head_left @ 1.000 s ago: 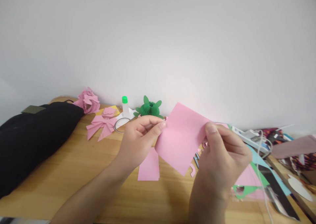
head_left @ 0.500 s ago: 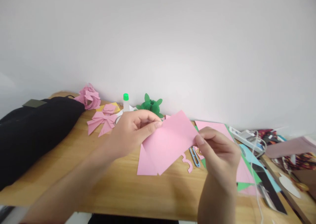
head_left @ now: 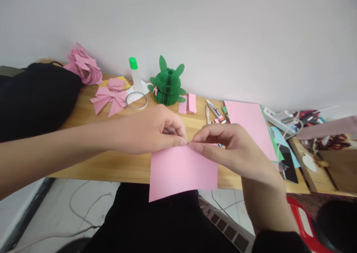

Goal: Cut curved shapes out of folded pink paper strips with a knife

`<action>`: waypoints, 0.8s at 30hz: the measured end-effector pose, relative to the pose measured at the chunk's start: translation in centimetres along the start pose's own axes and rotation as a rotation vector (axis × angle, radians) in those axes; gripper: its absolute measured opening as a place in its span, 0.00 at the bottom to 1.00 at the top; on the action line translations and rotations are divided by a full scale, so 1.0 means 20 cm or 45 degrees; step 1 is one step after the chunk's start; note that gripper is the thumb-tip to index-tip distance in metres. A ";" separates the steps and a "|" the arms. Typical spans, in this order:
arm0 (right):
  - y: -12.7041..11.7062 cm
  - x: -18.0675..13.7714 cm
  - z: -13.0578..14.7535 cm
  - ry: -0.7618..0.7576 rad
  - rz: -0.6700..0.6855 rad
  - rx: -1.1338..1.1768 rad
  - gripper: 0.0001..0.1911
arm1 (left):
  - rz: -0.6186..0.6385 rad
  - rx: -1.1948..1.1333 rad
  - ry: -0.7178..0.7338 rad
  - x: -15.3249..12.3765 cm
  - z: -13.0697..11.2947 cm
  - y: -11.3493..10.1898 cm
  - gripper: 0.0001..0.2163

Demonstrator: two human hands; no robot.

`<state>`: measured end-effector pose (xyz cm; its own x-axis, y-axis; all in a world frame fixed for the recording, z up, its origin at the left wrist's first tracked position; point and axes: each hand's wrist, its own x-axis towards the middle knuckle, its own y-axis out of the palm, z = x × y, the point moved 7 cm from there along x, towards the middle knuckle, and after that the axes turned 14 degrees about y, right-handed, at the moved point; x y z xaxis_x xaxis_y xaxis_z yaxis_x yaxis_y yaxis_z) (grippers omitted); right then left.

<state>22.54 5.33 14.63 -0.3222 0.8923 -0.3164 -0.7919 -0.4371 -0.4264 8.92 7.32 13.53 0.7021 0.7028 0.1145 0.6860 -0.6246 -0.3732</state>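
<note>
A sheet of pink paper [head_left: 182, 171] hangs over the front edge of the wooden table, its lower part above my lap. My left hand [head_left: 156, 130] pinches the paper's upper edge near the middle. Close beside it, my right hand [head_left: 225, 145] pinches the same edge between thumb and forefinger. The fingertips of both hands nearly meet. Behind my hands stand a green honeycomb paper figure [head_left: 167, 86] and two small folded pink paper pieces [head_left: 191, 103].
A pink paper bow [head_left: 110, 99], a ring [head_left: 136, 100] and a green-capped glue bottle [head_left: 135, 74] are at the back left. Dark fabric [head_left: 36, 100] covers the left end. A glue tube [head_left: 216, 112], pink sheets [head_left: 249, 126], a phone [head_left: 287, 164] and a power strip [head_left: 279, 119] lie rightward.
The pink paper has come down and nearer to me, turned so its edge lies roughly level. Both hands have moved together at that edge. The view has tilted downward.
</note>
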 end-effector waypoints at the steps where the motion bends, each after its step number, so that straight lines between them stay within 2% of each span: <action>1: 0.01 0.01 0.01 0.006 0.022 -0.033 0.05 | 0.021 -0.005 -0.013 -0.01 0.00 0.01 0.09; 5: 0.04 0.01 0.03 -0.016 0.083 -0.129 0.06 | 0.066 -0.014 -0.023 -0.03 -0.01 0.05 0.08; 10: 0.06 0.02 0.04 -0.033 0.072 -0.216 0.07 | 0.105 0.004 -0.053 -0.04 0.01 0.08 0.08; 14: 0.05 0.04 0.03 -0.006 0.090 -0.174 0.07 | 0.062 -0.006 -0.069 -0.03 0.02 0.07 0.08; 19: -0.06 0.03 -0.05 0.065 0.086 -0.110 0.06 | 0.041 -0.051 -0.093 -0.05 0.04 0.05 0.09; 24: -0.19 -0.02 -0.11 0.111 -0.096 -0.070 0.08 | 0.073 -0.078 -0.058 -0.05 0.05 0.05 0.09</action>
<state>26.89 6.40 14.57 -0.2142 0.9107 -0.3532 -0.7817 -0.3766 -0.4970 8.60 6.33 12.13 0.7320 0.6793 0.0520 0.6565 -0.6829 -0.3204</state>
